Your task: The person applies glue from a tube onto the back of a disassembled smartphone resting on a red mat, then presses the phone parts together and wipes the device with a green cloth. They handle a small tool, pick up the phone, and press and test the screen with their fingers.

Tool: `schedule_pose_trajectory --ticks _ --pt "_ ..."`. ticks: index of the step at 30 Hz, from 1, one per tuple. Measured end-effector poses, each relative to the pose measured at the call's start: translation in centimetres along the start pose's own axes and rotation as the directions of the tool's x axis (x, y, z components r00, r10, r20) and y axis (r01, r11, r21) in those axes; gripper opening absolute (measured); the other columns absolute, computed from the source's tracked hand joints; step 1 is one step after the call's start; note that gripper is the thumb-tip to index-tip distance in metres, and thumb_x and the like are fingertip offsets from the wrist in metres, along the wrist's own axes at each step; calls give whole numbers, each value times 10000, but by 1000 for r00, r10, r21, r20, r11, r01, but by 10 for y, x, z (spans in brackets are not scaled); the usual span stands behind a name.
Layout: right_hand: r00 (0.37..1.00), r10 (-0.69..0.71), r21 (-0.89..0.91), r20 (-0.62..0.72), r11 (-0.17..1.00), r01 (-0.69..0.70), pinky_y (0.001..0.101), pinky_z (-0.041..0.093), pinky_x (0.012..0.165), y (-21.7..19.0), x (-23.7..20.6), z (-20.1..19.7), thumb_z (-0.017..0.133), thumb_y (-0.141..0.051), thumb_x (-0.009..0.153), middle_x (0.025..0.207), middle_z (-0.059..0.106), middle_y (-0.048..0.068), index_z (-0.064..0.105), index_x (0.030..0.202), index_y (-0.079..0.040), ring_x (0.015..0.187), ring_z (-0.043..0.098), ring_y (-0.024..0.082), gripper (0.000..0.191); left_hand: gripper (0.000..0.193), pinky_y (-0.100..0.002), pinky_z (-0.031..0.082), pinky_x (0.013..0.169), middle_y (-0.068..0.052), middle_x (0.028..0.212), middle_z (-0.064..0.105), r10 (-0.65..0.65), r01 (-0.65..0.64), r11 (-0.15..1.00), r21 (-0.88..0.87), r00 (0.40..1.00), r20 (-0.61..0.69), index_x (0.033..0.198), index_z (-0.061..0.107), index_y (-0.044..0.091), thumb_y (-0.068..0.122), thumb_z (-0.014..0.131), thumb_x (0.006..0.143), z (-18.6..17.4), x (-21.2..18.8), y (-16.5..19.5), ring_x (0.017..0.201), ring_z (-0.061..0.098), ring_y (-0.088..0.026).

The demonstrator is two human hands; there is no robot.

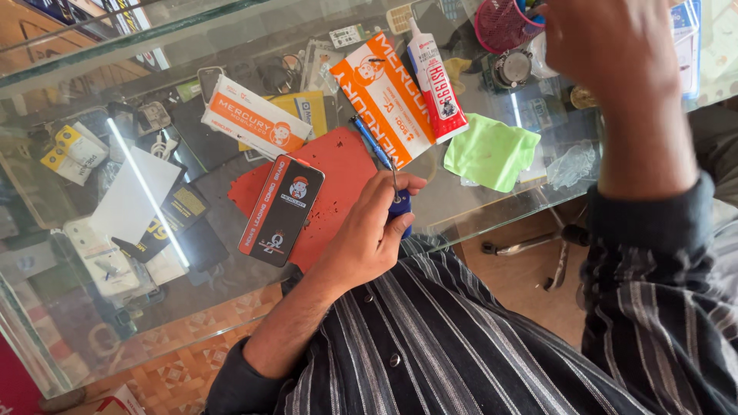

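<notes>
The left hand [369, 234] pinched a blue-handled screwdriver [382, 165], tip toward 11 o'clock over the red mat [338, 165] on the glass bench [477, 207]. The phone [281, 210] lay unopened at 9 o'clock. The right hand [607, 46] reached toward 1 o'clock; its fingers were hidden.

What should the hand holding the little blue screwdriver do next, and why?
Probably carry the blue-handled screwdriver over to the black phone: the left hand grips it beside that phone on the red mat, its tip pointing away. The right hand is raised.
</notes>
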State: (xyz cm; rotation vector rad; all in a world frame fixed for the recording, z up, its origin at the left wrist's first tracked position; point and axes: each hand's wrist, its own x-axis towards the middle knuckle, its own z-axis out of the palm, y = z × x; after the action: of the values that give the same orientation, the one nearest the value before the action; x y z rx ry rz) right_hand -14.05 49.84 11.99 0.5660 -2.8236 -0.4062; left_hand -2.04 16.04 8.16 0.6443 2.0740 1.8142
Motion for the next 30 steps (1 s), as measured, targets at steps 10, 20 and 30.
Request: schedule_pose_trajectory --ticks 10,20,30 --pt "933 183 404 311 863 -304 453 559 786 -105 -116 21 738 -153 897 1043 696 128 684 1148 -87 912 699 343 265 351 -373 576 912 -105 1257 633 -19 18 1000 -13 997 -78 1259 614 57 8 725 930 5 5 -2 1074 667 -278" --pt "473 -170 502 865 343 -794 353 614 567 -76 -238 35 686 -103 813 830 787 82 742 1063 -65 612 748 210 259 336 -367 563 947 -114 1218 662 68 -60 996 69 991 -115 1247 622 50 53 761 941 20 -1 -7 1114 671 -277" --pt "592 -303 643 747 556 -527 418 549 796 -125 -204 -1 848 -350 757 1184 663 266 496 1371 109 946 677 380 844 373 -375 572 941 -106 1203 663 139 -117 983 140 977 -161 1248 631 72 67 804 918 42 -3 -10 1108 680 -286"
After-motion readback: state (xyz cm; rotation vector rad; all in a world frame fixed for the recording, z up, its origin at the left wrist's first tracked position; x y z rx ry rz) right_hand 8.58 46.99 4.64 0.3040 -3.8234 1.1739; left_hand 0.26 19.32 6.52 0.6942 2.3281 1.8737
